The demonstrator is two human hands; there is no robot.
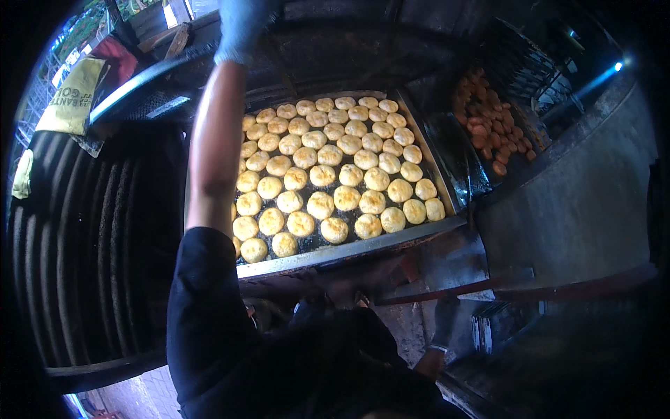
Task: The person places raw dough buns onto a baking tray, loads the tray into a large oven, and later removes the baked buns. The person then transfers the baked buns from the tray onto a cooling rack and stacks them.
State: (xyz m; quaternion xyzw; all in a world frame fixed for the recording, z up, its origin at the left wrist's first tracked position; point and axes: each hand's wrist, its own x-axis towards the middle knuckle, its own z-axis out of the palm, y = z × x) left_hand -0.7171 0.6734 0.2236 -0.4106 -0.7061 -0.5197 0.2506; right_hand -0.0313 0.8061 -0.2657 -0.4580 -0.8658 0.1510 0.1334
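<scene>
My left arm reaches up across the left side of a large metal baking tray (350,251). My left hand (243,29), in a pale blue-grey glove, is cut off by the top edge; its fingers are blurred, and whatever it holds cannot be seen. Rows of round, flat, golden buns (330,155) fill the tray, and my forearm hides some at the left. Low at my right side, my right hand (446,322) seems to hang in shadow in a dark glove; its fingers are not clear.
Dark corrugated metal sheeting (78,251) lies left of the tray, with a yellow printed sack (73,99) at its far end. Many browned buns (494,125) are piled at the upper right. A curved grey metal surface (570,199) stands right of the tray.
</scene>
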